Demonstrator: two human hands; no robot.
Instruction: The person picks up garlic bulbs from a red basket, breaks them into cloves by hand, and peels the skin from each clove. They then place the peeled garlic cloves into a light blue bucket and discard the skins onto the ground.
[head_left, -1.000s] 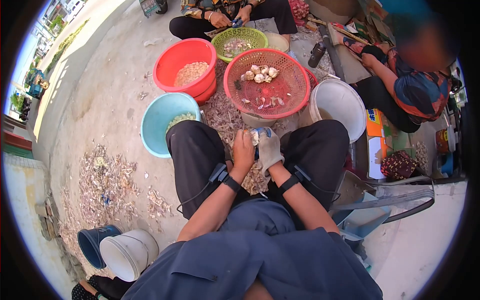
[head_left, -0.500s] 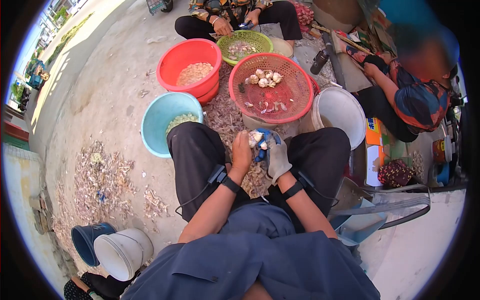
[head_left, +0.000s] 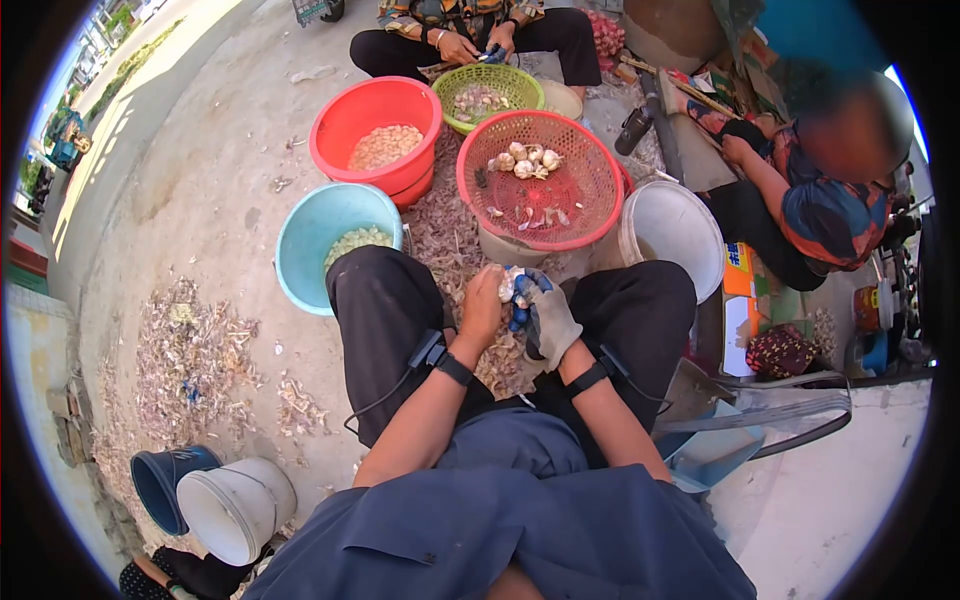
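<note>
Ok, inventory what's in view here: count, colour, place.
red tub: one, red, upper left
basin: one, light blue, by left knee
green basket: one, green, top centre
red basket: one, red, centre
garlic bulbs: several, whitish, inside red basket
near bucket: one, white, by right knee
dark bucket: one, blue, lower left
pale bucket: one, white, beside dark bucket
garlic skins: uncountable, pale purplish, ground
flask: one, black, upper right
other people: at least two, patterned tops, top and right
held garlic: one, whitish, between both hands
left grip: one, bare, at held garlic
right grip: one, grey-and-blue glove, at held garlic
</note>
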